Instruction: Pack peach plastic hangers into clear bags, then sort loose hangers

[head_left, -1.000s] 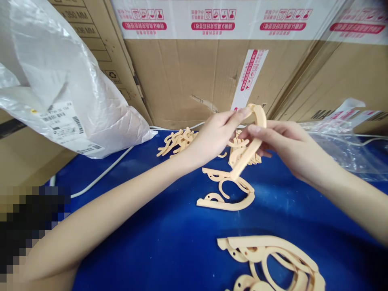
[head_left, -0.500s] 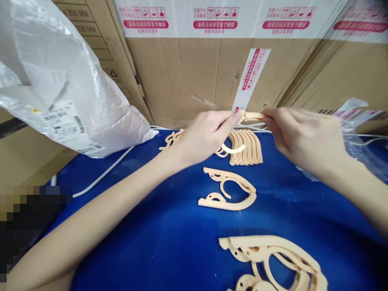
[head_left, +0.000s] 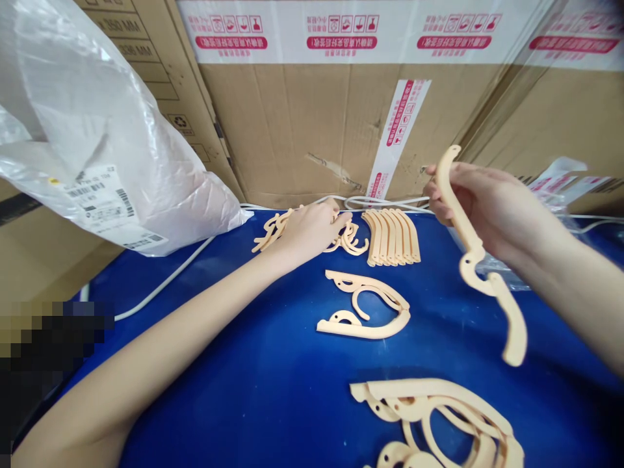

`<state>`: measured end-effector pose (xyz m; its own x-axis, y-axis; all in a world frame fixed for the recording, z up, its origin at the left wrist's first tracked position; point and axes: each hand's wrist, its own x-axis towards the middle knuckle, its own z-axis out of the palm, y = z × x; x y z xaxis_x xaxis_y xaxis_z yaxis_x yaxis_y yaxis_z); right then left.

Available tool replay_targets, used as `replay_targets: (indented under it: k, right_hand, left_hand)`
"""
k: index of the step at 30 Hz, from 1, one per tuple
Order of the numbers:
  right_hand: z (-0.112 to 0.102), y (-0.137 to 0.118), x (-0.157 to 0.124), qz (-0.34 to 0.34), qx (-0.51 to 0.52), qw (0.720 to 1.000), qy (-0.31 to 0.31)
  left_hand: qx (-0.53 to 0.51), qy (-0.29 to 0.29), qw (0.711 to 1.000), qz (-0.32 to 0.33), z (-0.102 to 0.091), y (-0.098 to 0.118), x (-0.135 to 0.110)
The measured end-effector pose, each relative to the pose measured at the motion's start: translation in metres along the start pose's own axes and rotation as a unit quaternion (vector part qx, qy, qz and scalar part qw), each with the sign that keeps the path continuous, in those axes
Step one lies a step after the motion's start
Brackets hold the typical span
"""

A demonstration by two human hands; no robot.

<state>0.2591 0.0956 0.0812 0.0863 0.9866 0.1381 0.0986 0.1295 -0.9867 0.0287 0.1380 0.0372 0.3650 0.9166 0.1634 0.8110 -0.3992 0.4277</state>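
My right hand (head_left: 482, 201) is closed around the upper arm of a cream plastic folding hanger (head_left: 465, 227). The hanger hangs unfolded, its lower arm (head_left: 514, 325) pointing down and a curved joint with a hole in between. My left hand (head_left: 312, 227) lies over a pile of small cream hook pieces (head_left: 353, 240) at the back of the blue table (head_left: 219, 377). Its thumb stretches out and its other fingers are partly hidden; nothing shows held in it. Just right of that pile stands a row of cream hanger arms (head_left: 392, 237).
A folded hanger (head_left: 385, 331) lies mid-table, and several more overlap (head_left: 439, 390) at the front. A white plastic bag (head_left: 146, 149) stands at the left. Cardboard boxes (head_left: 292, 130) line the back, with a white cable (head_left: 170, 279) and clear plastic wrap (head_left: 517, 276) nearby.
My hands have parted. My left hand has let go of the hanger and dropped to the hook pile. My right hand has turned, and the hanger now hangs down from it.
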Motion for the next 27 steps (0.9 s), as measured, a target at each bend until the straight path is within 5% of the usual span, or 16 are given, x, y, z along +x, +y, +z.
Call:
replay_targets:
  k: [3,7,9,11,14,16,19,23,25,27]
  right_hand:
    - [0.001,0.003,0.001,-0.022,0.049,0.997,0.059]
    - [-0.003,0.007,0.004,-0.092,0.038,0.99,0.101]
    - [-0.008,0.007,0.003,-0.166,-0.086,0.978,0.092]
    - [-0.011,0.006,-0.001,-0.261,-0.315,0.91,0.072]
    - [-0.009,0.006,-0.011,-0.347,-0.587,0.731,0.03]
    - [-0.002,0.009,-0.018,-0.356,-0.633,0.687,0.002]
    - [0.008,0.016,-0.026,-0.347,-0.629,0.696,-0.02]
    - [0.015,0.024,-0.031,-0.28,-0.56,0.776,-0.077]
    - [0.016,0.026,-0.03,-0.256,-0.533,0.8,-0.106]
    - [0.015,0.026,-0.025,-0.238,-0.508,0.817,-0.134]
  left_hand:
    - [-0.173,-0.042,0.984,-0.015,-0.006,0.007,-0.001]
    - [-0.522,-0.232,0.82,-0.045,-0.013,0.023,-0.005]
    - [-0.594,-0.223,0.769,-0.083,-0.013,0.029,-0.008]
    - [-0.631,-0.158,0.75,-0.119,-0.013,0.034,-0.012]
    - [-0.645,-0.11,0.746,-0.123,-0.012,0.041,-0.019]
    - [-0.636,-0.128,0.752,-0.117,-0.011,0.047,-0.025]
    - [-0.623,-0.167,0.752,-0.139,-0.011,0.055,-0.032]
    - [-0.582,-0.187,0.772,-0.172,-0.009,0.06,-0.034]
    - [-0.521,-0.18,0.819,-0.159,-0.008,0.06,-0.034]
    - [-0.421,-0.115,0.895,-0.087,-0.009,0.055,-0.034]
